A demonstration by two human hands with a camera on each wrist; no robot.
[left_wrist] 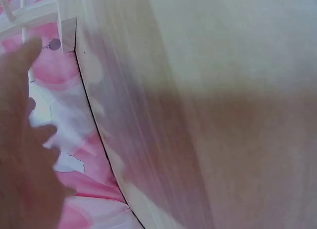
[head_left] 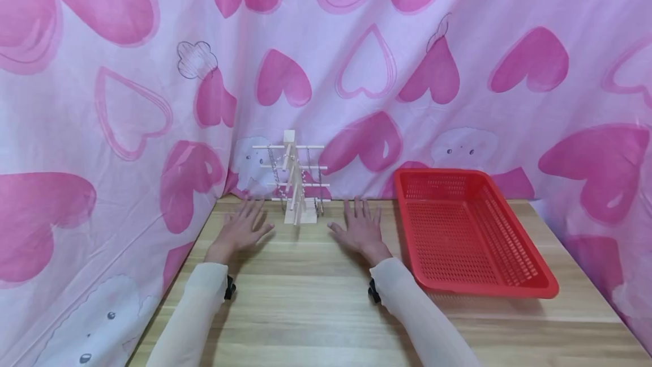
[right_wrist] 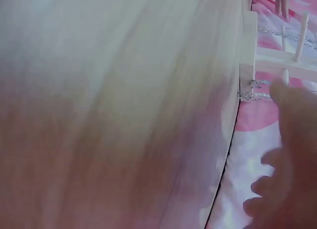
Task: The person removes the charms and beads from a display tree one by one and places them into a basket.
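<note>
A small pale wooden stand [head_left: 296, 183] with several crossbars stands at the back of the wooden table [head_left: 316, 310]. Thin chains [head_left: 273, 169] hang from its bars. My left hand [head_left: 243, 229] lies flat on the table just left of the stand, fingers spread and straight. My right hand [head_left: 359, 226] lies flat just right of it, also open. Neither hand holds anything. The left wrist view shows my left hand [left_wrist: 22, 155] blurred near the stand's base [left_wrist: 67, 33]. The right wrist view shows my right hand [right_wrist: 292, 155] beside the stand [right_wrist: 277, 61] and a chain [right_wrist: 255, 95].
A red mesh plastic basket [head_left: 519, 285] with nothing in it sits on the right side of the table. A pink heart-print cloth [head_left: 122, 118] hangs behind and on both sides of the table. Both forearms wear pale sleeves [head_left: 201, 299].
</note>
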